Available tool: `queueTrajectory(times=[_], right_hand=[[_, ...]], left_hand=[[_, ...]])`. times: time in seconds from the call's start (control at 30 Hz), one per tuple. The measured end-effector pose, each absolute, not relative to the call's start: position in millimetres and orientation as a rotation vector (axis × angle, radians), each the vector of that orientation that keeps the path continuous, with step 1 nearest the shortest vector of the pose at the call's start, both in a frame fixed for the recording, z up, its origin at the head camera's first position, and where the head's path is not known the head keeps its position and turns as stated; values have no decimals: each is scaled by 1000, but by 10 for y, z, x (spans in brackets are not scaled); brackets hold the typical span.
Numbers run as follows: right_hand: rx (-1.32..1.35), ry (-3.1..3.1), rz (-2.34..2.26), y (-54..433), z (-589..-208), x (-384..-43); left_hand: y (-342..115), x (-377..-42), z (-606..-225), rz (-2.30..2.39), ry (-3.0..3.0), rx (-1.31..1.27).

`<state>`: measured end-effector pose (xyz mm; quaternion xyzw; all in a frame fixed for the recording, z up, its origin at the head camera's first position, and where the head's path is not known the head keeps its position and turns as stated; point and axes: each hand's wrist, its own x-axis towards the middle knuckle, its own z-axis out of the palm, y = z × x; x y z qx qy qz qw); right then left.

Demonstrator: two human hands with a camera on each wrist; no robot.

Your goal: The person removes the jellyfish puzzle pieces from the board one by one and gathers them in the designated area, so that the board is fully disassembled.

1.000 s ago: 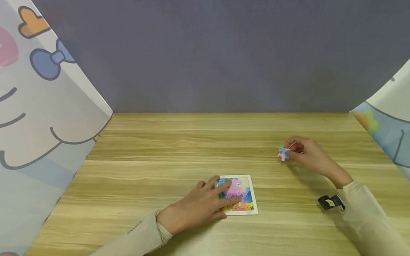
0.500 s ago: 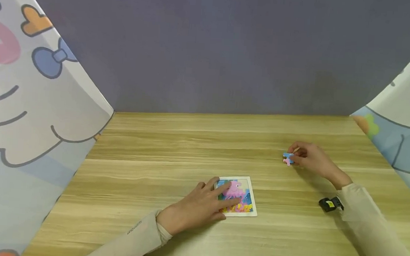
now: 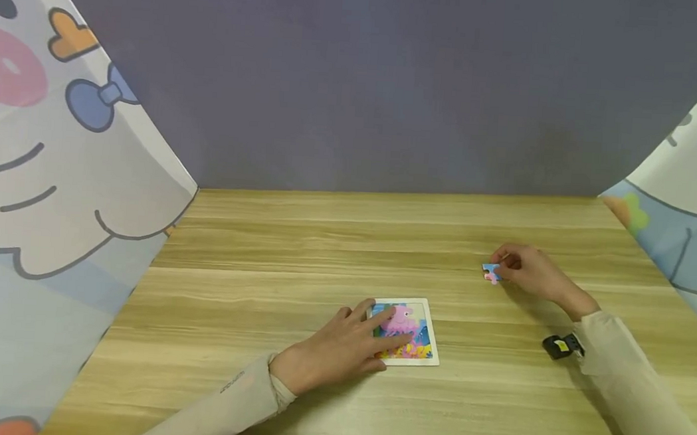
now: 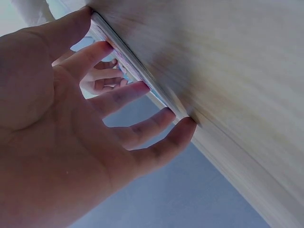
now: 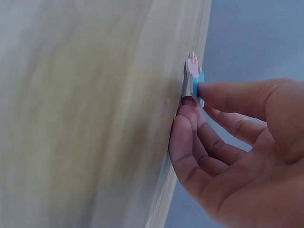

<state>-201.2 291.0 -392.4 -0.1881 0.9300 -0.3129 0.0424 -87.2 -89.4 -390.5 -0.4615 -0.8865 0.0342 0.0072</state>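
A small square jigsaw puzzle in a white frame point(image 3: 416, 363) lies flat on the table, showing a pink cartoon figure and a pale gap at its upper right. My left hand point(image 3: 331, 353) rests on its left side with fingers spread, covering part of the picture. In the left wrist view, the fingertips point(image 4: 142, 87) touch the frame's edge and face. Farther off to the right, my right hand point(image 3: 531, 274) pinches a blue and pink puzzle piece point(image 3: 491, 273) between thumb and fingers. The right wrist view has this piece point(image 5: 193, 71) close to the tabletop, partly hidden by the thumb.
The wooden table point(image 3: 299, 241) ends at a grey back wall point(image 3: 392, 87). Printed cartoon panels point(image 3: 87, 181) stand along both sides. A black device point(image 3: 558, 347) is attached at the right sleeve's cuff.
My right hand has shifted slightly right and toward me with the puzzle piece, whose printed face has turned a little. The left hand stays on the puzzle.
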Motion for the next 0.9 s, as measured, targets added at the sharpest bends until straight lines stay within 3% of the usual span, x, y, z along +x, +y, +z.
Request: queueTrajectory(times=[0.9], right_hand=[[-618,2923,-915,2901,-4067,-1986]], left_hand=[[-901,-875,-4016,61,-2795,-1386]])
